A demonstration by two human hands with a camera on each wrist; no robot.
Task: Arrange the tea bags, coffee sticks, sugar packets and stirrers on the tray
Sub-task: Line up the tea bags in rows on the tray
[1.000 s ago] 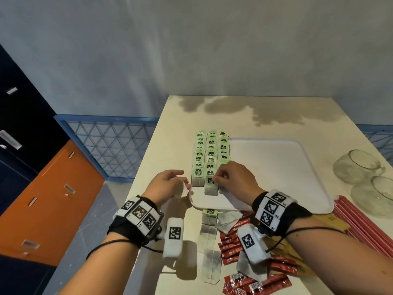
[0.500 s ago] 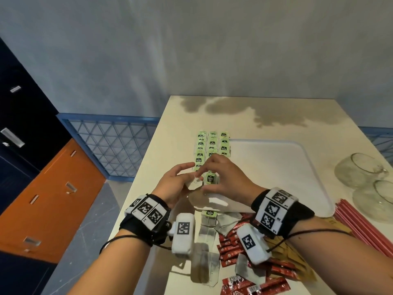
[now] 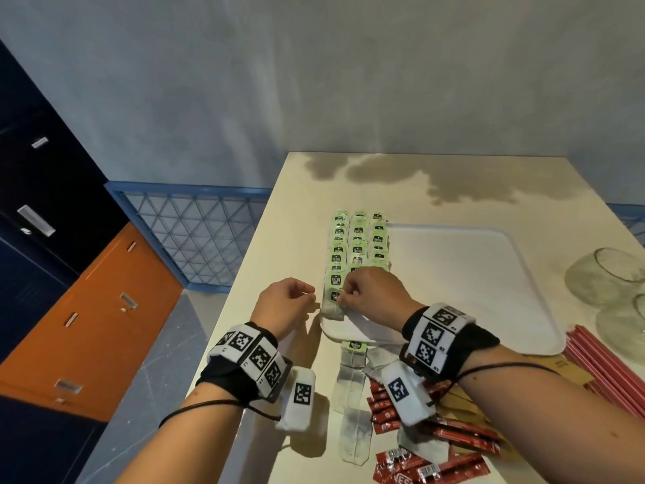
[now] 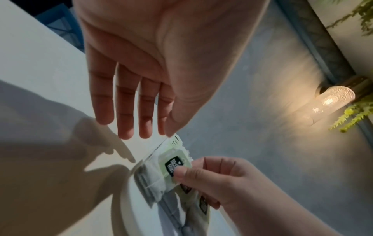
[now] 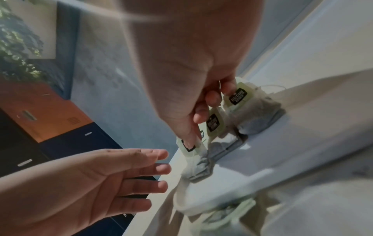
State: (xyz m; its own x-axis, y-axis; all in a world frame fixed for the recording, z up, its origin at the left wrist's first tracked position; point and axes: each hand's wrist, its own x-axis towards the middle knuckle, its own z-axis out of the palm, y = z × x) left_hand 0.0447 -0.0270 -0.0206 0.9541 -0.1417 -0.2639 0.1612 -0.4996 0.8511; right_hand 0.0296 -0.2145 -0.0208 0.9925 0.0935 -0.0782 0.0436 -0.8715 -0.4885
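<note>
Green-tagged tea bags (image 3: 357, 246) stand in three rows along the left side of the white tray (image 3: 471, 284). My right hand (image 3: 343, 296) pinches the tag of the nearest tea bag (image 3: 331, 307) in the left row, by the tray's near left corner. In the left wrist view the thumb of that right hand (image 4: 201, 175) presses on the tea bag's green tag (image 4: 177, 162). My left hand (image 3: 307, 298) hovers just left of the tray's edge, with straight fingers (image 4: 125, 111) and holding nothing. The right wrist view shows the right hand (image 5: 199, 111), the pinched tea bag (image 5: 193, 158) and the flat left hand (image 5: 141, 172).
Loose tea bags (image 3: 352, 375) and red coffee sticks (image 3: 436, 441) lie on the table in front of the tray. Red stirrers (image 3: 600, 372) and brown sugar packets (image 3: 558, 365) lie at the right. Two glass bowls (image 3: 607, 277) stand beyond them. The table's left edge is close to my left hand.
My right hand has shifted from the middle row's near tea bag to the left row's near one. My left hand came in to meet it, then drew back a little to the left.
</note>
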